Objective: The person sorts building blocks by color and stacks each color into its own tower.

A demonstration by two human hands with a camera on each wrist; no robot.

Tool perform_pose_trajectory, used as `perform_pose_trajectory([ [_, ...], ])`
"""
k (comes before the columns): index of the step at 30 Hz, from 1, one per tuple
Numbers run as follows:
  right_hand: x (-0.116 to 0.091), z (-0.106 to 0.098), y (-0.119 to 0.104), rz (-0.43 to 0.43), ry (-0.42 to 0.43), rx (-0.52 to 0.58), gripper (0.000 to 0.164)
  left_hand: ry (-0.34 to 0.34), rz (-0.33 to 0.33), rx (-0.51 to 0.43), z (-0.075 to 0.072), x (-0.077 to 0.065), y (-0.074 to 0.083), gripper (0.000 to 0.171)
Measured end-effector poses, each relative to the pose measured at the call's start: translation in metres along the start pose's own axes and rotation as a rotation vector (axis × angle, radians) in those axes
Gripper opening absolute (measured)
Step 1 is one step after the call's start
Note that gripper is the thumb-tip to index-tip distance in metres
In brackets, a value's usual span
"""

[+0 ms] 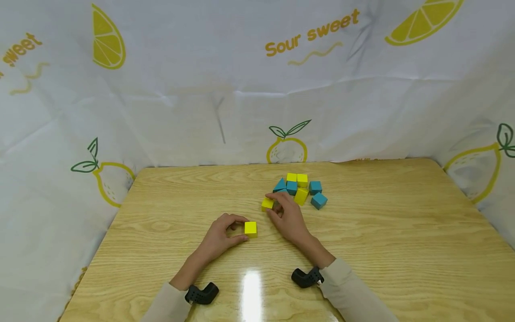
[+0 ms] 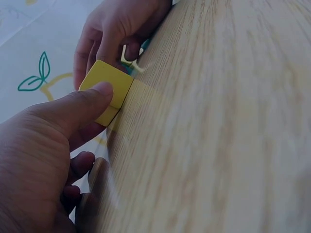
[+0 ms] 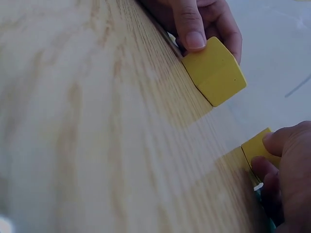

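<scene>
My left hand (image 1: 218,238) pinches a yellow cube (image 1: 251,229) between thumb and fingers on the wooden table. In the left wrist view the thumb presses on one face of this cube (image 2: 107,80). Farther back and to the right, my right hand (image 1: 289,218) holds a second yellow cube (image 1: 267,205), thumb on the near side and a finger on the far side. The right wrist view shows that second cube (image 3: 257,148) low on the right, partly covered by the fingers. Both cubes are down at the tabletop, a short gap apart.
Just beyond the right hand lies a group of blocks: yellow cubes (image 1: 302,180), a tilted yellow block (image 1: 301,196), blue cubes (image 1: 319,201) and blue triangular pieces (image 1: 279,184). A white lemon-print cloth (image 1: 193,125) hangs behind the table (image 1: 402,232).
</scene>
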State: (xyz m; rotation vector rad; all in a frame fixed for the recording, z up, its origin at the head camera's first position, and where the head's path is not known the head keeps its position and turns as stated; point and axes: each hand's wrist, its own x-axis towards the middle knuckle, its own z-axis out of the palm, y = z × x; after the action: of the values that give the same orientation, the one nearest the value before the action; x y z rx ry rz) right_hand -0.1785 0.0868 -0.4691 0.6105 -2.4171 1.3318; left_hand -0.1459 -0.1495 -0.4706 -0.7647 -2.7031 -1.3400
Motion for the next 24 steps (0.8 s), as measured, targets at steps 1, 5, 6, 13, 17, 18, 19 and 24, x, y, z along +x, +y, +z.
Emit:
perform_pose_trajectory([
  [1, -0.0004, -0.0002, -0.0003, 0.008, 0.000, -0.004, 0.038, -0.001, 0.000, -0.003, -0.0002, 0.0000, 0.0003, 0.039],
  [5, -0.0013, -0.0005, -0.0012, 0.049, -0.013, -0.009, 0.042, -0.001, 0.003, -0.001, -0.0003, 0.0006, 0.0000, 0.039],
  [6, -0.0014, -0.0005, -0.0014, 0.063, -0.018, -0.006, 0.043, 0.000, 0.006, 0.000, -0.0003, 0.0007, -0.0001, 0.039],
  [13, -0.0013, 0.0007, -0.0039, 0.139, -0.026, 0.021, 0.041, -0.001, 0.009, 0.007, -0.0009, -0.0001, -0.0002, 0.038],
  [17, -0.0017, 0.0014, -0.0042, 0.167, -0.010, 0.035, 0.039, -0.004, -0.001, 0.005, -0.0007, -0.0004, -0.0010, 0.038],
  [18, -0.0018, 0.0014, -0.0043, 0.173, -0.005, 0.043, 0.038, -0.004, -0.003, 0.006, -0.0005, -0.0003, -0.0012, 0.038],
  [19, -0.0021, 0.0012, -0.0043, 0.176, 0.002, 0.054, 0.039, -0.004, -0.002, 0.007, -0.0004, -0.0001, -0.0011, 0.038],
  [24, -0.0061, -0.0011, -0.0031, 0.148, 0.040, 0.089, 0.039, -0.004, 0.015, 0.008, 0.0003, 0.0008, 0.0003, 0.038],
])
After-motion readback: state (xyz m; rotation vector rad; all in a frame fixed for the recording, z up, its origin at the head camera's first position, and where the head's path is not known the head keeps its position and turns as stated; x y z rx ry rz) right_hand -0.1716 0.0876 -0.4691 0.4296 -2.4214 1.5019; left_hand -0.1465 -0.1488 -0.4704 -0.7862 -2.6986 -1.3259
